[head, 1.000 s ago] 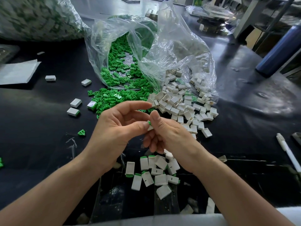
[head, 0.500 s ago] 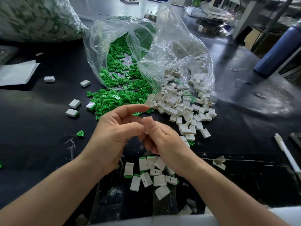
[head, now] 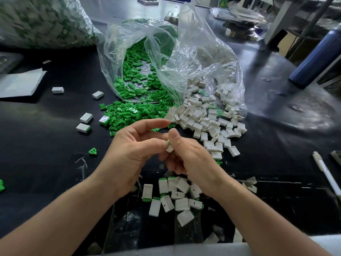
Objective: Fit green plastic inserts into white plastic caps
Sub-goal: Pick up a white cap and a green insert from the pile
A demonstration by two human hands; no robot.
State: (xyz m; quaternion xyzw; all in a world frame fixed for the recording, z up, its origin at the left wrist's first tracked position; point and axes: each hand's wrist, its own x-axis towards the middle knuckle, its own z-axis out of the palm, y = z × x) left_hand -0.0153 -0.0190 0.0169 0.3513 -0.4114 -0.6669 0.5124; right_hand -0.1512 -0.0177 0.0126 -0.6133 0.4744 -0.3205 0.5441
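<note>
My left hand and my right hand meet at their fingertips over the black table. Between them is one white cap with a green insert showing at its top; both hands pinch it. Loose green inserts spill from a clear bag just beyond my hands. Empty white caps lie heaped to the right of them. Below my hands sits a pile of fitted caps with green showing at their ends.
A few stray caps and a lone green insert lie to the left. A white sheet sits at far left, a white pen at the right edge, a blue bottle at back right. A large full bag fills the back left.
My hands have stayed together on the cap, with the fingers shifting slightly around it. The white cap now shows more clearly below my right thumb.
</note>
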